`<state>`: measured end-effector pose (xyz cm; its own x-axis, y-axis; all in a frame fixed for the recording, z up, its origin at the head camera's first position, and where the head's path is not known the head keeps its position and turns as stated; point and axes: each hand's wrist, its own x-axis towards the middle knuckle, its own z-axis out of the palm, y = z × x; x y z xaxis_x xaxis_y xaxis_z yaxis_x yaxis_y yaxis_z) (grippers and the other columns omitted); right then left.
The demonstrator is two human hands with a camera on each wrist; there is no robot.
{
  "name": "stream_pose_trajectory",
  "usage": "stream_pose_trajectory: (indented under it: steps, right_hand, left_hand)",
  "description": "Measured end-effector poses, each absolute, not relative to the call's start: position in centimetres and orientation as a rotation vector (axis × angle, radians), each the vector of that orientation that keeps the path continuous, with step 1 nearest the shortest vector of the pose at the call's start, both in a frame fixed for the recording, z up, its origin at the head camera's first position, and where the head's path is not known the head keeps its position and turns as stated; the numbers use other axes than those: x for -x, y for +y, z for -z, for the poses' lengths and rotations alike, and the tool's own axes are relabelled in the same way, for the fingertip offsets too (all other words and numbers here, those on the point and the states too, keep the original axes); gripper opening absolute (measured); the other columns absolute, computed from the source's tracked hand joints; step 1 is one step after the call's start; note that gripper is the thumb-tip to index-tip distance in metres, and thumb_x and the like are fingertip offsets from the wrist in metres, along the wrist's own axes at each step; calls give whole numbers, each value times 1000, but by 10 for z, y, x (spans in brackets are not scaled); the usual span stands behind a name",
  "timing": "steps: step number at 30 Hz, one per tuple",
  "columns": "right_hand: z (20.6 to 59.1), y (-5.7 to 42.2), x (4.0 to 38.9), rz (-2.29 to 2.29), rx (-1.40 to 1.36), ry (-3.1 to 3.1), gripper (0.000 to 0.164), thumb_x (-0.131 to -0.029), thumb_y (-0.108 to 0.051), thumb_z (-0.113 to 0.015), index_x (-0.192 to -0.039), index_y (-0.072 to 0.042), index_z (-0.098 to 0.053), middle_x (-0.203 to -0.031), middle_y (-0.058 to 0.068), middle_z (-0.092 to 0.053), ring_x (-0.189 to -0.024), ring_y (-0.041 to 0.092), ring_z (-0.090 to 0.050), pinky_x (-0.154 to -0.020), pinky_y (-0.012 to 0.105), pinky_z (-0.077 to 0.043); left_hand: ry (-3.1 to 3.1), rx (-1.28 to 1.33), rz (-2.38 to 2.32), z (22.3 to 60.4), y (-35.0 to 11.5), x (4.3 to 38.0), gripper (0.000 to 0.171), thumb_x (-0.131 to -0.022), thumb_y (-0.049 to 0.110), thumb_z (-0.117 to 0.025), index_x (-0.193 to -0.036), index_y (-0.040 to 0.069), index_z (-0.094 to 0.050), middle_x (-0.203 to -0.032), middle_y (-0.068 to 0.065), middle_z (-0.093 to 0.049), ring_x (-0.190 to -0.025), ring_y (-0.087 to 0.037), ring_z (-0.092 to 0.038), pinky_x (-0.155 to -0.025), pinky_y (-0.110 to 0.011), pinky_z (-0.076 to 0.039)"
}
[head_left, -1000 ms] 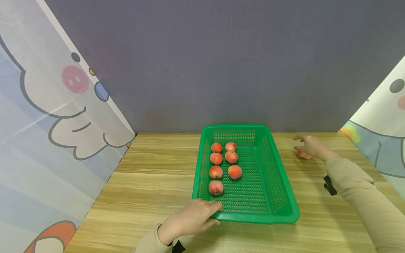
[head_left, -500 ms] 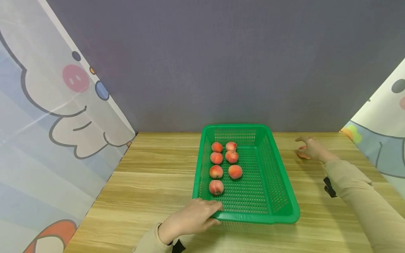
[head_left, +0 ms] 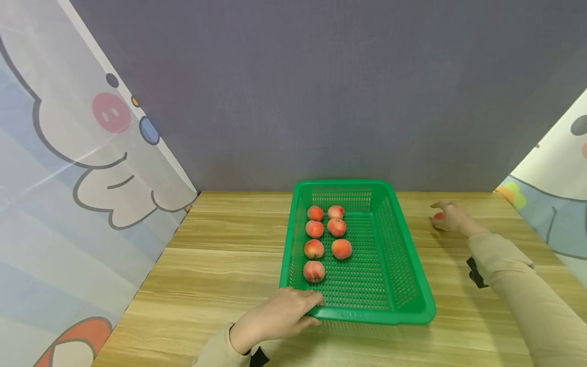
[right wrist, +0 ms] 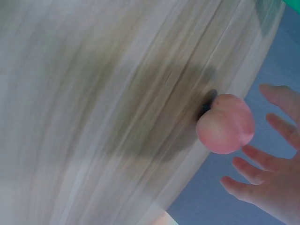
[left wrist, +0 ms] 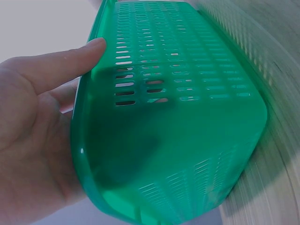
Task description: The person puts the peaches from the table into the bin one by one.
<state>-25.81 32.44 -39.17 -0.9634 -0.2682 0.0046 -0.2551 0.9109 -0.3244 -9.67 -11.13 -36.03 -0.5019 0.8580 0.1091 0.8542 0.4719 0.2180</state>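
Note:
My left hand [head_left: 282,316] grips the near-left corner of a green plastic basket [head_left: 412,255]. In the left wrist view the thumb lies over the basket's rim [left wrist: 80,136], with the other fingers on the far side of it. Several red-orange peaches [head_left: 341,249] sit inside, grouped toward the left. Out to the right, my right hand [head_left: 453,218] is beside a single peach [head_left: 438,216] on the table. From the right wrist, that hand [right wrist: 272,173] has its fingers spread behind the peach [right wrist: 226,124]; whether a fingertip touches it I cannot tell.
The wooden table [head_left: 220,270] runs back to a grey wall panel [head_left: 339,97]. Cartoon-printed sheets [head_left: 69,214] stand along the left and right sides. The basket is between my hands, its right wall on the near side of the lone peach.
My right hand has shifted slightly around the lone peach, which has turned or moved a little. The left hand and the peaches in the basket stay put.

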Motion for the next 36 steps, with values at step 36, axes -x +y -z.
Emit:
stream_pose_trajectory:
  steps: [36]
  right_hand:
    - [415, 334, 259, 529, 428, 3091, 36, -75, -2, -58, -99, 22, -47, -92, 40, -51, -87, 54, -47, -76, 55, -39]
  left_hand:
    - [2695, -1587, -372, 362, -112, 96, 23, -79, 28, -65, -94, 15, -54, -83, 10, -58, -60, 6, -40, -57, -11, -35]
